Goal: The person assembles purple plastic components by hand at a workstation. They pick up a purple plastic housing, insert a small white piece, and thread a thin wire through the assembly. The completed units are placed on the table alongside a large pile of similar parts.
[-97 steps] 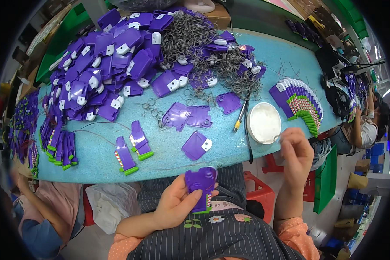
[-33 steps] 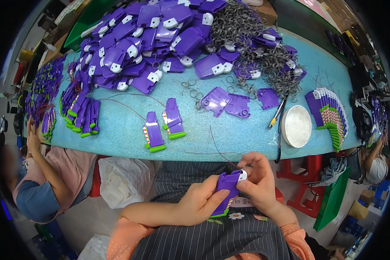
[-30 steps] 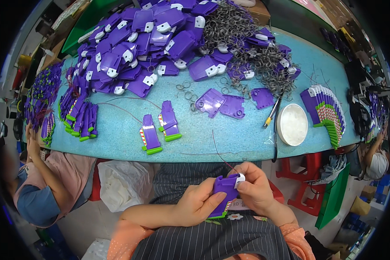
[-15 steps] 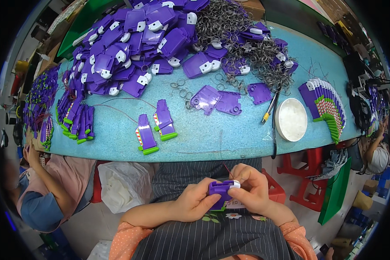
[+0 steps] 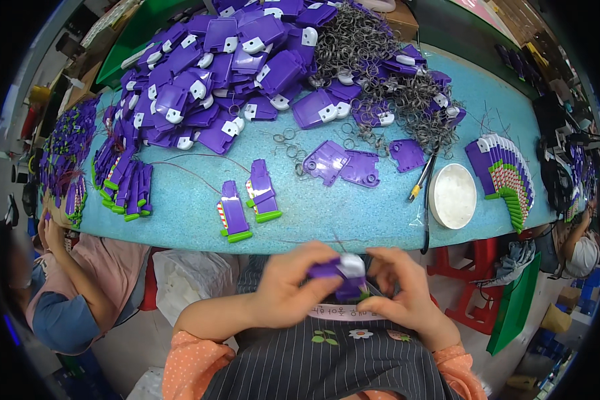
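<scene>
In front of my lap, close to the table's near edge, my left hand (image 5: 288, 283) pinches a purple plastic casing with a white end cap (image 5: 351, 265); motion blurs it. A thin wire sticks up above the casing. To its right, my right hand (image 5: 403, 293) is open, thumb and fingers spread around the casing's right side with nothing plainly held. On the table ahead lie two assembled purple pieces with green ends and striped stickers, a nearer one (image 5: 231, 208) and a farther one (image 5: 263, 193), each trailing a thin wire.
Purple casings (image 5: 210, 80) are heaped at the back left, beside a tangle of metal rings (image 5: 353, 43). Loose purple shells (image 5: 361, 168), a yellow-tipped tool (image 5: 417, 190), a round white dish (image 5: 452, 196) and a fanned stack of assembled pieces (image 5: 503, 170) lie rightward. A co-worker (image 5: 80, 287) sits left.
Both hands have risen slightly toward the table. My right hand has let go of the casing and its fingers have spread. The casing has turned in my left hand, and the view has shifted a little.
</scene>
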`<state>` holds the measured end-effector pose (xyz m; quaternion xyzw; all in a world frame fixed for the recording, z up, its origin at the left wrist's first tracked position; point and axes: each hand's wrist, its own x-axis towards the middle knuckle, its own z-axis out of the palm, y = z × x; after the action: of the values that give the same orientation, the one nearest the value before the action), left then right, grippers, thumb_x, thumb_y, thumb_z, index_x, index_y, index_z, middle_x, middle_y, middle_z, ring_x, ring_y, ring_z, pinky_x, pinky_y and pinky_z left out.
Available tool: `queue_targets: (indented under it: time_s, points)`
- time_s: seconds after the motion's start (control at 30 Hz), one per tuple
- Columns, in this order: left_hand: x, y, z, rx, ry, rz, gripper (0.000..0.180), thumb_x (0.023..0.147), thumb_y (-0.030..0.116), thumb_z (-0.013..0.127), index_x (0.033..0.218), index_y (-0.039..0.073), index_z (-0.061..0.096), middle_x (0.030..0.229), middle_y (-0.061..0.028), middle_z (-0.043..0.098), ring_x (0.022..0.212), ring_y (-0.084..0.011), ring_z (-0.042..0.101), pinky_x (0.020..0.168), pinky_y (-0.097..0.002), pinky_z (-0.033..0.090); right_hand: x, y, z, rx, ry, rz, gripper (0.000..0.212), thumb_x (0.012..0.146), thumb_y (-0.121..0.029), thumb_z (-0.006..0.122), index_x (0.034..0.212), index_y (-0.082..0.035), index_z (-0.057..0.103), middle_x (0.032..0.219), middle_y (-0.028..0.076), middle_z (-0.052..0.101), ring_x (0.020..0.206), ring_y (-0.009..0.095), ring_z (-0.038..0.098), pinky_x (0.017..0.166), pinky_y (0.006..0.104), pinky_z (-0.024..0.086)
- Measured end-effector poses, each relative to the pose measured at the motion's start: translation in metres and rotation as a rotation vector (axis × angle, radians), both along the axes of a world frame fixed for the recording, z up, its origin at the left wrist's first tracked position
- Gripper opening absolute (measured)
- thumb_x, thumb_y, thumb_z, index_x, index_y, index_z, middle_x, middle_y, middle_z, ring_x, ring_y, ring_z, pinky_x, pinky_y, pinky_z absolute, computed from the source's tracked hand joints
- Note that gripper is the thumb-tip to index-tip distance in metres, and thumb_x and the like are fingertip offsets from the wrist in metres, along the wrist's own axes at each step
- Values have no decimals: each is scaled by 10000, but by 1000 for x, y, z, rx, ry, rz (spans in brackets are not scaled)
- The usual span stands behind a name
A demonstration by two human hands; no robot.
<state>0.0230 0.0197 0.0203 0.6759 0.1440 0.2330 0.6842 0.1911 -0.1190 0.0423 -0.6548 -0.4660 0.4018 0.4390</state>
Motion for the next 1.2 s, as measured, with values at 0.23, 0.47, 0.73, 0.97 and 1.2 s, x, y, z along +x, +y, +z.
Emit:
queue_targets:
  time_s: [0.23,0.47,0.73,0.97,1.2]
  points:
    - [-2,-30,-16,-178,98,67,174,907,86,565,1028,-34,529,818,-24,585,733,-55,508,650,-220,432,-11,-16,-13,13,16,10,134,788,-82,696,857,2,618,648,60,538,499,109,494,458,259,378]
    - [1,-27,-5,-215,60,185,164,878,23,568,1022,-49,536,876,-80,601,759,-103,560,686,-242,453,-18,-13,-36,36,366,-119,122,799,-85,682,845,7,616,756,49,556,673,115,508,602,256,398]
    - [13,-35,-9,484,92,151,241,744,-12,646,952,-33,527,939,-162,539,929,-347,555,800,-400,458,-19,-9,-58,115,375,-107,183,835,-84,648,980,23,611,918,95,572,873,156,558,755,273,437]
    - [21,-35,6,931,117,143,336,662,30,708,932,-40,519,993,-180,499,1019,-422,516,853,-488,441,-19,-8,-68,354,489,-86,225,845,-10,595,1063,3,539,1022,119,543,1011,222,534,880,335,423]
    - [28,-20,27,588,93,-159,418,715,69,688,1064,-48,489,1059,-204,503,1025,-421,516,886,-478,422,-2,-22,-50,338,514,-100,194,806,26,599,991,-5,548,1013,118,549,1007,224,516,889,356,401]
